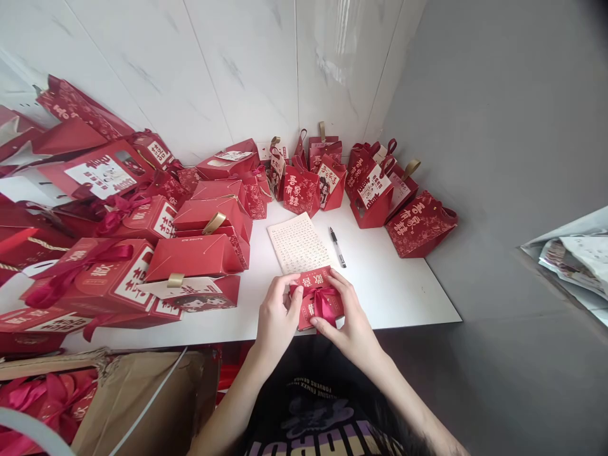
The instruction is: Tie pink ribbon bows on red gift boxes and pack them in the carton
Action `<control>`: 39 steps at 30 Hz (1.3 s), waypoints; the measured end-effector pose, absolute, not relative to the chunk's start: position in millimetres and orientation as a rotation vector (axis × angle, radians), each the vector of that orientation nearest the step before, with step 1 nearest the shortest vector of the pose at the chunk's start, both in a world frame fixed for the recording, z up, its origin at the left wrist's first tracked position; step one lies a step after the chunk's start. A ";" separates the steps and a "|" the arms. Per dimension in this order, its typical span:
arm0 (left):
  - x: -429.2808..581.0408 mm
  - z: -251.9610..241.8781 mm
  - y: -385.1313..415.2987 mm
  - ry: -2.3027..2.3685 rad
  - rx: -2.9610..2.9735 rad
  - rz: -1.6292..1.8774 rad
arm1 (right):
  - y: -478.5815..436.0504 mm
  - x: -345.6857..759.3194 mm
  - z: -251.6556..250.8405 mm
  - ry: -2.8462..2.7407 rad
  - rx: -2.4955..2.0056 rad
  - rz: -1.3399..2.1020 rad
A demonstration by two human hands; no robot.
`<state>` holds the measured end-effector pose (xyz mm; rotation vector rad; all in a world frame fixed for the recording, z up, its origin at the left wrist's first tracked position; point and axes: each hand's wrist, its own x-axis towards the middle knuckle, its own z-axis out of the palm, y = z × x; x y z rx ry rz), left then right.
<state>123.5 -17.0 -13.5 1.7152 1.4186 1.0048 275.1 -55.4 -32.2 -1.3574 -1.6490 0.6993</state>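
A small red gift box (pixel 317 303) with a pink-red ribbon bow sits at the front edge of the white table (pixel 394 285). My left hand (pixel 276 315) grips its left side, thumb on top. My right hand (pixel 349 316) wraps its right side, fingers curled over the top edge and thumb near the bow. Just behind the box lies a sheet of handwritten paper (pixel 298 243), with a black pen (pixel 337 246) to its right.
Several red gift boxes and bags crowd the table's left half and back, against the marble wall, such as a large ribboned box (pixel 102 275) and a red bag (pixel 420 223) at right. A brown cardboard box (pixel 142 399) stands lower left. Papers (pixel 574 256) lie at far right.
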 end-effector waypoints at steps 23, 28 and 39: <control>125.8 -4.4 -1.6 1.187 2.061 0.834 | -82.4 279.1 -25.1 -1.933 -1.345 0.150; 127.0 -5.9 -0.9 1.175 2.046 0.859 | -84.8 276.1 -34.3 -2.074 -1.187 -0.150; 130.8 -7.5 -3.3 1.227 2.120 0.983 | -75.3 264.6 -42.5 -1.794 -1.058 -0.285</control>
